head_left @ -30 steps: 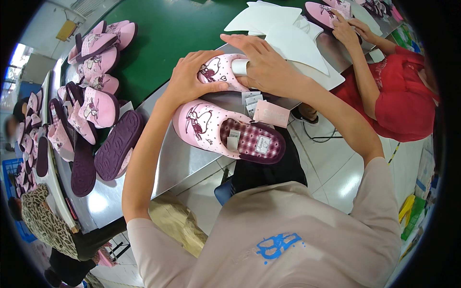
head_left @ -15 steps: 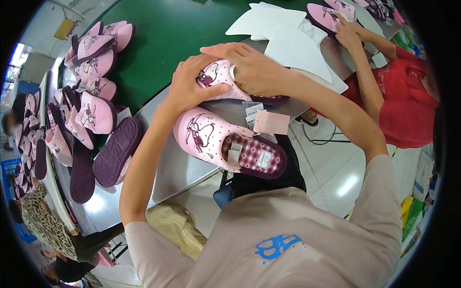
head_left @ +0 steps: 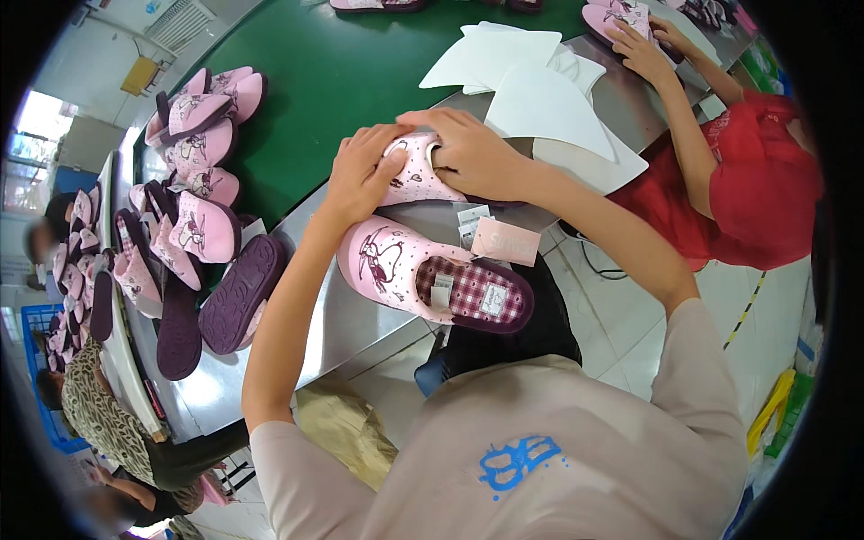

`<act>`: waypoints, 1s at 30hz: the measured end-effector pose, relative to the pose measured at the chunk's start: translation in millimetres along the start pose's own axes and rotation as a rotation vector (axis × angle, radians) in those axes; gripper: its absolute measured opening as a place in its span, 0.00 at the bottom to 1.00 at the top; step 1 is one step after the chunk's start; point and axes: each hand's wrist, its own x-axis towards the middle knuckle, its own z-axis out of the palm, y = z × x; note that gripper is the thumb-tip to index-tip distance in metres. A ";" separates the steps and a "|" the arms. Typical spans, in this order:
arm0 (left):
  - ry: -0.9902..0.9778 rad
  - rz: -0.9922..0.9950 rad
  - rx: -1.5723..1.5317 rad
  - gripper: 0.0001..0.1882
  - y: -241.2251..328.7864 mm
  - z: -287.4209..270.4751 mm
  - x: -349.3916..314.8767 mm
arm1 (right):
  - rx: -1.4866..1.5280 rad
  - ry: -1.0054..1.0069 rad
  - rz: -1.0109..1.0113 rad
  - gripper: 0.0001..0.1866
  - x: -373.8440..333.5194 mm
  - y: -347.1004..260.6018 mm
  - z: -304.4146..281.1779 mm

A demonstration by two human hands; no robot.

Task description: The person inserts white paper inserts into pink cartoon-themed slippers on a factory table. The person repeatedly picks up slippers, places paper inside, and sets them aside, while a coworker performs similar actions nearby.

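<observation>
A green surface [head_left: 328, 85] stretched beyond the steel table [head_left: 346, 322], where the nearer slipper [head_left: 382, 256] lay. Just past it, the farther slipper [head_left: 416, 183] had its toe clamped in the left hand [head_left: 362, 176]; the right hand [head_left: 483, 162] had fingers inside its opening — whether gripping, I couldn't tell — above a pink tag [head_left: 506, 241].

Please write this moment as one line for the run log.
left hand: holds pink slipper; right hand: at its opening; nearer body: second slipper, pink tag; beyond: white sheets
</observation>
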 end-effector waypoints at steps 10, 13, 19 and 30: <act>0.020 -0.023 0.082 0.22 3.1 2.0 1.0 | 0.209 0.131 -0.019 0.10 -32.5 -32.3 -10.8; 0.065 -0.070 0.103 0.20 6.3 5.3 -3.0 | 0.110 0.226 -0.040 0.10 -36.5 -41.8 -17.1; 0.209 -0.110 0.192 0.18 17.3 -4.2 -1.1 | 0.361 0.614 0.348 0.10 -65.4 -67.7 -15.3; 0.289 -0.266 -0.100 0.15 25.0 -37.3 -31.6 | 0.613 0.135 0.381 0.40 -48.7 -80.6 -5.2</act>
